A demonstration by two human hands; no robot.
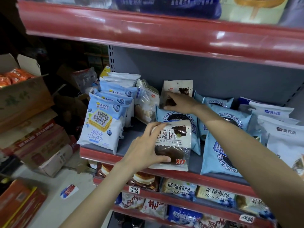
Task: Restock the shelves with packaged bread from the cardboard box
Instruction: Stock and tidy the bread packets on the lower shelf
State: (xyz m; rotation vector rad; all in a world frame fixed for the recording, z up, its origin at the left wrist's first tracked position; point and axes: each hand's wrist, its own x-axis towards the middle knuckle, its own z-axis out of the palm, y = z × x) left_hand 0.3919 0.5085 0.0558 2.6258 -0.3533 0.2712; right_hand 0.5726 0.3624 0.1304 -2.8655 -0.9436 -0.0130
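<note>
On the red-edged shelf (102,153), your left hand (144,148) grips the front chocolate bread pack (176,145); behind it, your right hand (179,102) pinches another pack (179,89).

The top-shelf packets (169,4) are blurring and running off the upper edge — print unreadable. At lower right, the right forearm (256,153) is covering part of a blue bread packet (217,155).

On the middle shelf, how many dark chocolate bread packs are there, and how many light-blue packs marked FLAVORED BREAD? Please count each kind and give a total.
dark chocolate bread packs: 2, one in each hand
light-blue FLAVORED BREAD packs: 4 in view
Total: 6
</note>
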